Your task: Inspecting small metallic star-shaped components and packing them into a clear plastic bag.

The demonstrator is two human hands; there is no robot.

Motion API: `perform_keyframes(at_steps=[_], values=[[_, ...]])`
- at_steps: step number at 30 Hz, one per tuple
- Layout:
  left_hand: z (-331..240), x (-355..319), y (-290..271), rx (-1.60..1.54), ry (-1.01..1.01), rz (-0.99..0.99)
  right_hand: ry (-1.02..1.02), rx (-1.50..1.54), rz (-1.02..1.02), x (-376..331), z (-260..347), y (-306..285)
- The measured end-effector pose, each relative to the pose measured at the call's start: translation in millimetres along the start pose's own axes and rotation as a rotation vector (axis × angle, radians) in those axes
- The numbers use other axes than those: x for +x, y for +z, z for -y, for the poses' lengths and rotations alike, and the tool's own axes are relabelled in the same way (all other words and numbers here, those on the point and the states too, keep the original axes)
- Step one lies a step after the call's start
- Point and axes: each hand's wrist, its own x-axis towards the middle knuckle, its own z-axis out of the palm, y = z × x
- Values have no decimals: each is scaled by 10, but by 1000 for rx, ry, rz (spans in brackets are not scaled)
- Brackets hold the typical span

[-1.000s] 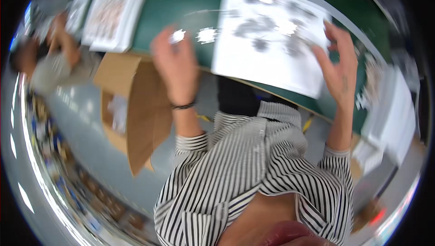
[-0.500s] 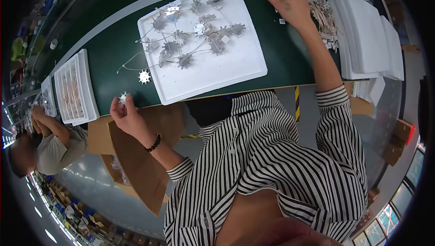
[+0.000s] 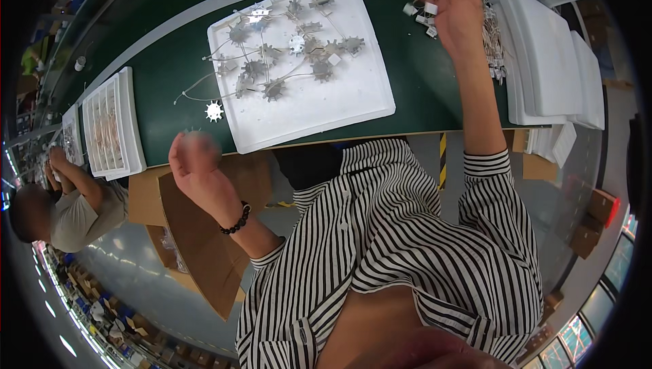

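Note:
At the table's front edge is my left hand [image 3: 197, 160], its fingertips smeared by motion. A toothed, star-shaped metal disc [image 3: 193, 129] shows faintly at those fingertips. Far right, my right hand [image 3: 456, 15] is raised, its fingers closed on thin pale cables with small white connectors [image 3: 430, 9]. Further white connectors hang or lie just below its fingers. A second toothed metal disc [image 3: 214, 111] lies on the green table, left of a white foam tray [image 3: 326, 121]. Several grey toothed discs with looped cables [image 3: 274, 89] lie in that tray.
A bundle of cables [image 3: 494, 46] lies right of my right hand, beside stacked white foam trays [image 3: 543, 56]. At the left stands a slotted white tray [image 3: 132, 124] of cables. Cardboard boxes [image 3: 204, 233] sit below the table edge. A co-worker [image 3: 85, 213] is at the far left.
My right hand has turned and closed, now lifting cables with white connectors. My left hand has shifted slightly to the right, with the metal disc now blurred at its fingertips.

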Motion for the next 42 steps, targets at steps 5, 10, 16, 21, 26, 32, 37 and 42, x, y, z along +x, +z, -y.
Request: perform_keyframes(at_steps=[5,10,16,21,26,32,37,42], values=[[-158,-286,591,10,-129,212,184,-12,481,-195,-29,-226],[-262,-463,813,-108,-117,329,107,-456,747,-1291,188,377],[-208,-538,812,-115,-89,326,161,-413,800,-1482,-13,409],[-234,-548,782,-89,-49,317,145,-449,784,-1550,-23,431],[-194,-554,741,-118,-38,298,224,-390,716,-1556,-37,447],[-159,-520,711,-92,17,288,290,-417,712,-1529,-84,493],[-57,-462,677,-31,123,265,404,-318,662,-1538,-168,613],[-142,-363,519,18,155,190,390,-307,626,-1664,-283,892]])
